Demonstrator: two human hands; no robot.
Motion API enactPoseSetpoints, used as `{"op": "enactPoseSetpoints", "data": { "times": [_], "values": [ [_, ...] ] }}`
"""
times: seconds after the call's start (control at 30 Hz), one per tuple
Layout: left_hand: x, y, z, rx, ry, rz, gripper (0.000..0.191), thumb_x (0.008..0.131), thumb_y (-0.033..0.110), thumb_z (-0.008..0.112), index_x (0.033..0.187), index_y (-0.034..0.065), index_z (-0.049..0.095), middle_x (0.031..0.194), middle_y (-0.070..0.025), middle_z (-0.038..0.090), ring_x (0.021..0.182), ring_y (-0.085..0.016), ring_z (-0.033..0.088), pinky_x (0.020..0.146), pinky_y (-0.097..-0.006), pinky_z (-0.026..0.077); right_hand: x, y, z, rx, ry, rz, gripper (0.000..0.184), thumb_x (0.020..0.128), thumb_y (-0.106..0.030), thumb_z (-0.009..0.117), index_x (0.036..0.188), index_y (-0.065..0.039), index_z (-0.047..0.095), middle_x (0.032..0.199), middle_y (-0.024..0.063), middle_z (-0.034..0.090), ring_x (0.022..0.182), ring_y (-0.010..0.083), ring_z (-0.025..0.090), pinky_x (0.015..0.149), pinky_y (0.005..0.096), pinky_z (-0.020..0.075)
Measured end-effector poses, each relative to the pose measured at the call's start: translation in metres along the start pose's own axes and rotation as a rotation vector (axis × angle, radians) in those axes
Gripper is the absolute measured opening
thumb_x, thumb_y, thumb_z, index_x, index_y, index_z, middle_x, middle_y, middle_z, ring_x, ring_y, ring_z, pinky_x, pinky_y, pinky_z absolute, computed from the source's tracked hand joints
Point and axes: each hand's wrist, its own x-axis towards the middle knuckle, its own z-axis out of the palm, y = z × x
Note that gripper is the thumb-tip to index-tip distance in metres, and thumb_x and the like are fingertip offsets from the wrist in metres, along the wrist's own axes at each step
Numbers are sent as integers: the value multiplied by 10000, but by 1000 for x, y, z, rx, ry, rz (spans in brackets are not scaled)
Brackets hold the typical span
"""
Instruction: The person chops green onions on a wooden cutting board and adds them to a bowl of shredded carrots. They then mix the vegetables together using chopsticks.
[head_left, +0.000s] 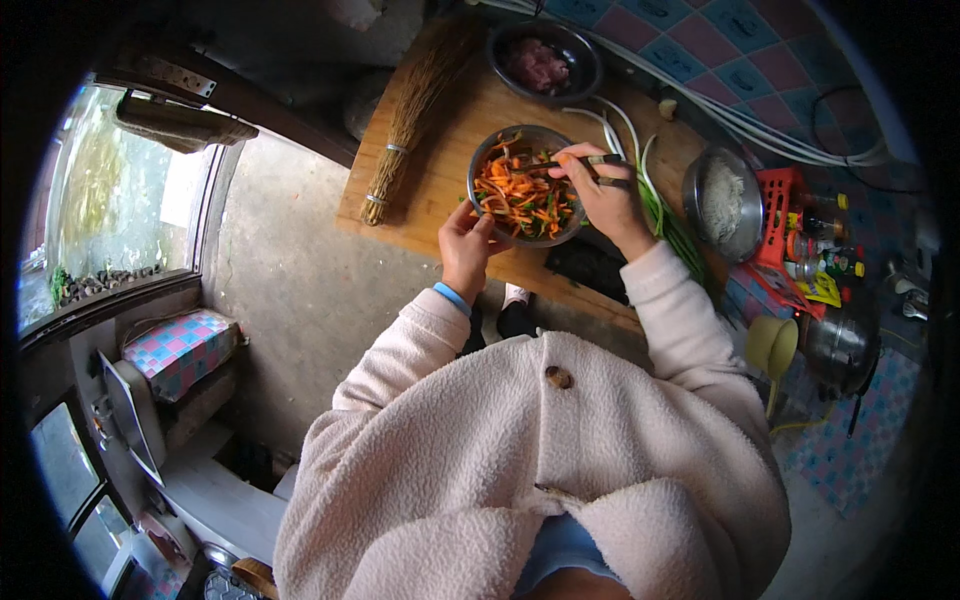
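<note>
A round metal bowl (471, 180) holds shredded carrot (517, 191) mixed with chopped greens. My left hand (466, 244) grips the bowl's near left rim, thumb on the upper edge. Between the fingers of my right hand (604, 199) is a pair of dark chopsticks (609, 159), their tips reaching into the shreds. The bowl sits on a wooden table (442, 135). Beyond it, a second metal bowl (585, 56) contains raw minced meat (538, 66). Green onions (649, 176) lie just right of my right hand, partly hidden by my sleeve.
A straw whisk broom (397, 154) lies on the table's left side. To the right stand a metal bowl of pale noodle-like strands (721, 199), a red plastic basket (772, 217) with bottles, a yellowish ladle (772, 345) and a metal pot (840, 349). White cables (735, 120) run along the tiled wall.
</note>
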Motion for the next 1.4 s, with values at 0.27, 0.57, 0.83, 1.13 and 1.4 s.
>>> {"op": "enactPoseSetpoints", "data": {
  "times": [0.27,0.57,0.83,1.13,1.4],
  "values": [
    [-4,3,12,-2,-3,7,314,951,23,485,1255,-3,559,1006,-101,659,863,-209,683,710,-357,614,-24,-14,4,-26,-30,-32,151,957,-57,564,970,63,656,800,87,712,768,168,710,678,271,544],
    [-3,5,15,-44,15,-2,306,951,22,489,1248,-10,555,957,-126,676,788,-212,688,721,-363,616,-23,-37,-77,135,181,436,215,1002,-165,521,962,23,616,868,88,666,803,201,715,639,274,579],
    [-3,4,17,-26,5,8,303,957,14,476,1248,-15,554,995,-127,673,800,-208,684,725,-366,618,-18,-29,-32,150,257,306,195,975,-123,564,964,57,637,809,92,700,746,187,720,611,261,564],
    [-5,4,15,-24,9,0,312,959,20,474,1259,-11,555,1008,-119,671,821,-198,679,732,-358,614,-13,10,2,2,144,135,148,962,-106,578,935,15,659,768,86,713,721,126,703,607,247,515],
    [-2,6,12,-6,12,-39,324,958,25,481,1273,-2,553,1027,-120,677,831,-202,686,717,-352,611,-22,-54,-40,-2,-196,-7,102,893,-8,620,814,34,669,876,77,701,722,164,681,665,288,535]
  ]
}}
